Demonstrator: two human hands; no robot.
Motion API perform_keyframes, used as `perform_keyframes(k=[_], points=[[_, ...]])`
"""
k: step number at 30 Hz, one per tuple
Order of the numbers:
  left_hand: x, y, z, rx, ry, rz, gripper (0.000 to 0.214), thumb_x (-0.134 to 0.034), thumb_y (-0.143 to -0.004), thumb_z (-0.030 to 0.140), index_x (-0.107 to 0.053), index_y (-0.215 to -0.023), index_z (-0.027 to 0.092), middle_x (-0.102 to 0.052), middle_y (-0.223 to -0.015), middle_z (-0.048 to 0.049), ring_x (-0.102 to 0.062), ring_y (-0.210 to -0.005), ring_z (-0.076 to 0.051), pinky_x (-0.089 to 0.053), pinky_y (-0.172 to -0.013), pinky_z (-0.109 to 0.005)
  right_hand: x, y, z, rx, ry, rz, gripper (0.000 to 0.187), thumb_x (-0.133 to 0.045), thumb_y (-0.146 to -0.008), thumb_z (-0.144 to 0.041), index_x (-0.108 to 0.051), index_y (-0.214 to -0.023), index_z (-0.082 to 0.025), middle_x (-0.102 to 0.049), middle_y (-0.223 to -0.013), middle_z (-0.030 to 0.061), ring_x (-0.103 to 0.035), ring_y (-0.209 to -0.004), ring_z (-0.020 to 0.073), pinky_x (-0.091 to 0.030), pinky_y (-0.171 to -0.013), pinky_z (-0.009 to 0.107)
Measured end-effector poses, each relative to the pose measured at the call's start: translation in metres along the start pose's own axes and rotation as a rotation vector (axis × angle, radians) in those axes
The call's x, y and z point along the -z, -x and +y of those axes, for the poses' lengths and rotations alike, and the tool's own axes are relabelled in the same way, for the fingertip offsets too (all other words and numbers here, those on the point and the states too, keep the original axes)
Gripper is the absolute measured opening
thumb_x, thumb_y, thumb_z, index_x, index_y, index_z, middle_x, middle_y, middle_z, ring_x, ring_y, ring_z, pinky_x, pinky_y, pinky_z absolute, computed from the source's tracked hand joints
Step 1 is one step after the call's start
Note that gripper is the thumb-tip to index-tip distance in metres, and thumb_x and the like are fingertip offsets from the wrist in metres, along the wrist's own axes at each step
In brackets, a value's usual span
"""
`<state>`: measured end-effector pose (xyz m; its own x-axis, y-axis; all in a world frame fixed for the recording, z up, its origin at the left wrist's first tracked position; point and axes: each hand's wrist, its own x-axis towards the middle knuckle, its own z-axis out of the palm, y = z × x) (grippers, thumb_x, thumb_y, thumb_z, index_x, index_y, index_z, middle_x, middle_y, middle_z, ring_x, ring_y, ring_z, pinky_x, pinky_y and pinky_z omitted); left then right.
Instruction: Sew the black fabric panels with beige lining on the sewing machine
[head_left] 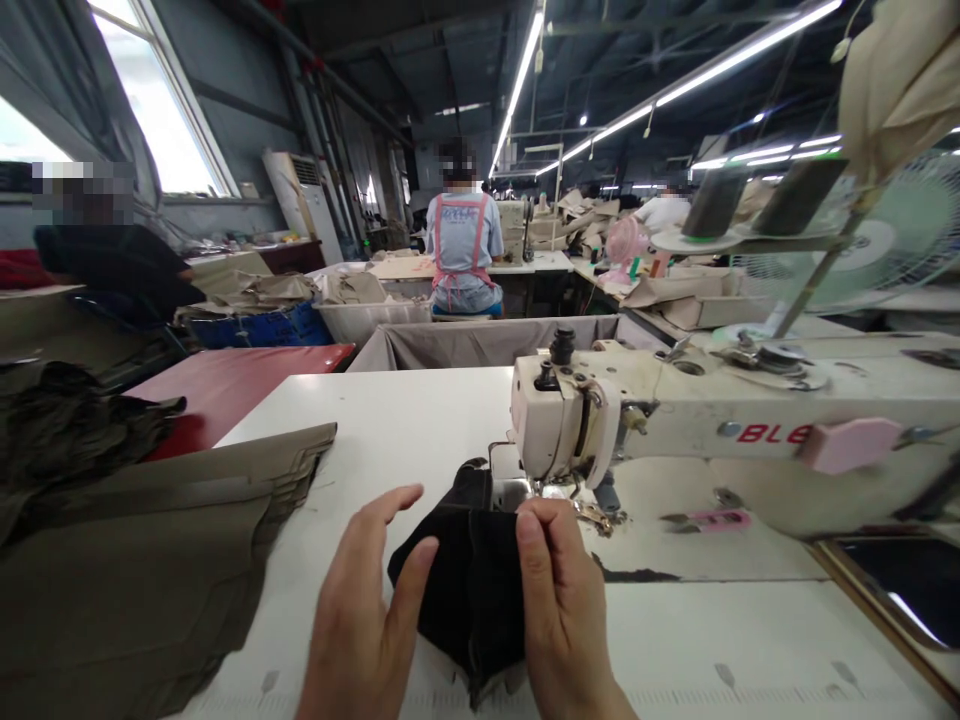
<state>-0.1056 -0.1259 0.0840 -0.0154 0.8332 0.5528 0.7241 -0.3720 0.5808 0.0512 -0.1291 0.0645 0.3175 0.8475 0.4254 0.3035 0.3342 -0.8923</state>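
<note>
A small piece of black fabric (469, 580) lies on the white sewing table (390, 430), its far end under the presser foot of a cream sewing machine (675, 410). My left hand (367, 610) rests at the fabric's left edge, fingers stretched out, thumb touching the cloth. My right hand (559, 590) lies on the fabric's right side, with its fingers pressed together at the cloth's top edge just before the needle.
A stack of olive-brown cut fabric pieces (150, 560) covers the table's left part, with darker cloth (60, 430) behind it. A red table (240, 385) and a grey fabric bin (480, 340) stand beyond. A seated person (461, 250) works at the back. A fan (892, 240) stands to the right.
</note>
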Motion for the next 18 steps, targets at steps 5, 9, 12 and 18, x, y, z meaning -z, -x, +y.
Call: perform_keyframes(k=[5, 9, 12, 18], points=[[-0.027, -0.003, 0.016, 0.086, 0.25, -0.018, 0.021, -0.051, -0.088, 0.032, -0.056, -0.071, 0.019, -0.055, -0.067, 0.0016, -0.052, -0.063, -0.013, -0.043, -0.059, -0.02, 0.021, -0.007, 0.003, 0.093, -0.056, -0.12, 0.016, -0.043, -0.094, -0.033, -0.055, -0.094, -0.022, -0.056, -0.079, 0.0004, -0.054, -0.071, 0.0155, -0.041, -0.061, 0.025], [-0.023, 0.0, 0.011, 0.276, 0.515, -0.214, 0.029, -0.055, -0.086, 0.037, -0.056, -0.066, 0.017, -0.049, -0.063, 0.0016, -0.045, -0.06, -0.011, -0.038, -0.054, -0.018, 0.036, -0.013, 0.012, 0.105, -0.09, -0.267, 0.011, -0.049, -0.093, -0.028, -0.058, -0.09, -0.022, -0.058, -0.084, 0.0004, -0.056, -0.079, 0.0151, -0.043, -0.069, 0.025], [-0.023, 0.001, 0.012, 0.478, 0.786, -0.296, 0.03, -0.056, -0.085, 0.043, -0.057, -0.071, 0.016, -0.047, -0.064, 0.0015, -0.042, -0.06, -0.01, -0.038, -0.051, -0.018, 0.037, -0.012, 0.014, 0.196, -0.097, -0.253, 0.015, -0.05, -0.091, -0.021, -0.054, -0.077, -0.02, -0.055, -0.083, 0.0006, -0.054, -0.079, 0.0146, -0.041, -0.072, 0.027], [-0.027, 0.012, 0.018, 0.379, 0.754, -0.191, 0.03, -0.055, -0.085, 0.042, -0.054, -0.068, 0.017, -0.044, -0.061, 0.0022, -0.041, -0.056, -0.01, -0.038, -0.049, -0.017, 0.04, -0.009, 0.009, 0.251, -0.113, -0.303, 0.014, -0.045, -0.092, -0.018, -0.05, -0.08, -0.021, -0.051, -0.073, -0.0022, -0.051, -0.066, 0.0118, -0.04, -0.06, 0.023]])
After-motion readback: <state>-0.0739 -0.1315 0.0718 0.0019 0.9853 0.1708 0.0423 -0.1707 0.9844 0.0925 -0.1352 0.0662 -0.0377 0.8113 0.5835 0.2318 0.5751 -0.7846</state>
